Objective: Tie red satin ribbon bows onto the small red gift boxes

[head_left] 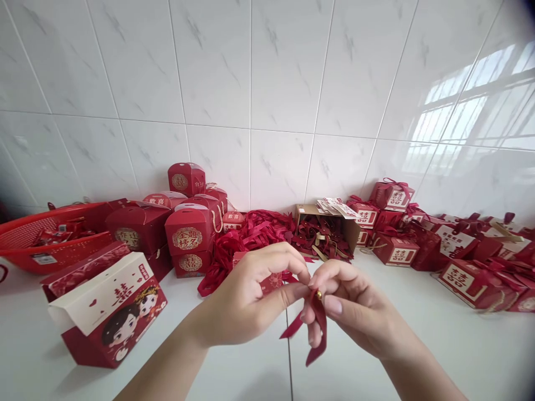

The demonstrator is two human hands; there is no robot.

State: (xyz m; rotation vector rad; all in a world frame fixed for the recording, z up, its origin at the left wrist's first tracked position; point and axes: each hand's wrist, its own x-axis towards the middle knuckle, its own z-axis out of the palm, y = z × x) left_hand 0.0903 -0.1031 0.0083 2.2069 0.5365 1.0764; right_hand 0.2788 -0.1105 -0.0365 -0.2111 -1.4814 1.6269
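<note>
My left hand [263, 295] and my right hand [359, 309] meet above the white table, fingertips nearly touching. Between them is a dark red ribbon [320, 328], pinched near its top, with one tail hanging below my right fingers and another end pointing down to the left. A small round gold bead [319, 294] shows on it beside my right fingertips. Both hands are closed on the ribbon; the exact pinch of my left fingertips is partly hidden. Just behind my left hand, a red box [271, 283] is mostly covered.
A heap of red ribbons [254, 234] and a cardboard box [357, 234] of dark red strips lie behind my hands. Red gift boxes [190, 236] stack left, near a red basket [79, 214] and a cartoon-printed box [121, 317]. More ribboned boxes [395, 248] stand right, before the tiled wall [280, 100].
</note>
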